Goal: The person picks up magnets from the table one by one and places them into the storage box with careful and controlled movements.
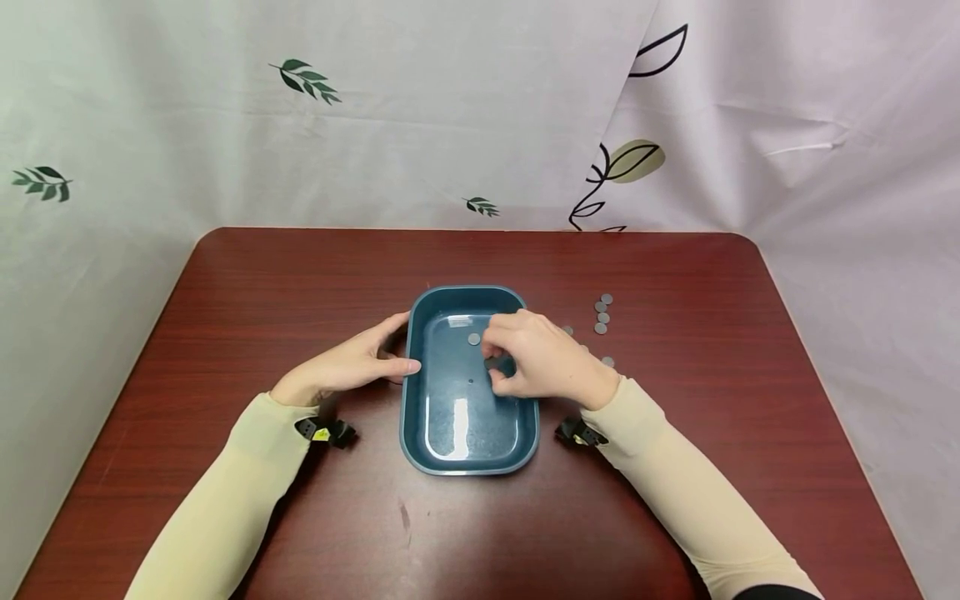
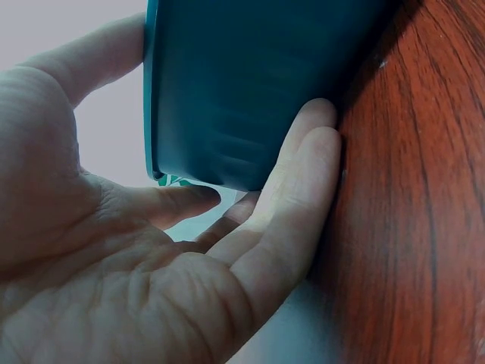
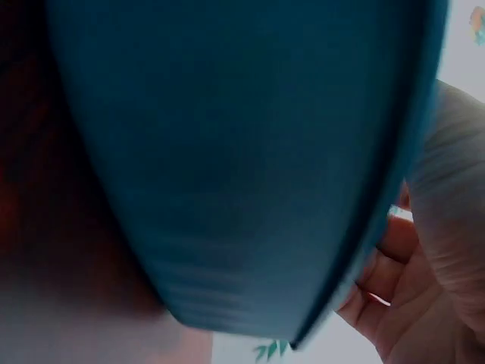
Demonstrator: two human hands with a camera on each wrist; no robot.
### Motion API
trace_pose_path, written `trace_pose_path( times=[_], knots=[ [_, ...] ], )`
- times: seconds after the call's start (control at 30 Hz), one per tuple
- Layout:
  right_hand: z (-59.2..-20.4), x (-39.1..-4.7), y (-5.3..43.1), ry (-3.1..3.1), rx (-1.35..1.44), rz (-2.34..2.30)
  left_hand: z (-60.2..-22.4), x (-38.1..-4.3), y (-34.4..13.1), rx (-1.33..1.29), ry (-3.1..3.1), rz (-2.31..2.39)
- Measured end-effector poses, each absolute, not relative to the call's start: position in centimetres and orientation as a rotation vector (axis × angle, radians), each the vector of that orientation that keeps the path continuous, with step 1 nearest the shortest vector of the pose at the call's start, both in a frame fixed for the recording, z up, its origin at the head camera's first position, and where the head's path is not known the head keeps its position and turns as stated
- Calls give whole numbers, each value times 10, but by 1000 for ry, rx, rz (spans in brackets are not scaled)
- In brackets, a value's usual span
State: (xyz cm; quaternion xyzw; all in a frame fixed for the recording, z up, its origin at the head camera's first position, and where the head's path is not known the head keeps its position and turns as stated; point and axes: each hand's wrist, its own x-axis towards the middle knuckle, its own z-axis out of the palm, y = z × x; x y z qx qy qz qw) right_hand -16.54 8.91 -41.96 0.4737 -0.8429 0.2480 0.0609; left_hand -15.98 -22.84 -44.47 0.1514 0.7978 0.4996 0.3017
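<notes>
A blue rectangular plastic tray (image 1: 468, 465) lies lengthwise before me. My left hand (image 1: 352, 358) steadies its left side, thumb over the rim and fingers along the outer wall; the left wrist view shows the fingers (image 2: 295, 197) low against that wall, near the tabletop. Over the tray's right rim reaches my right hand (image 1: 543, 354), thumb and forefinger curled toward each other, a dark grey coin (image 1: 491, 363) between their tips. Another coin (image 1: 474, 339) lies on the tray floor by the fingertips. In the right wrist view the tray's outer wall (image 3: 227, 167) hides the fingertips.
On the reddish-brown wooden table (image 1: 315, 267), several grey coins (image 1: 603, 317) lie right of the tray, some partly behind my right hand and wrist. A pale leaf-patterned cloth (image 1: 420, 125) hangs behind the table's far edge.
</notes>
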Motion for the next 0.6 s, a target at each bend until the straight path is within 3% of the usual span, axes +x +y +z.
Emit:
trace_pose_path(
  times=[0.6],
  knots=[
    [-427, -140, 67, -2692, 1600, 531, -447, -161, -229, 391, 2108, 1324]
  ],
)
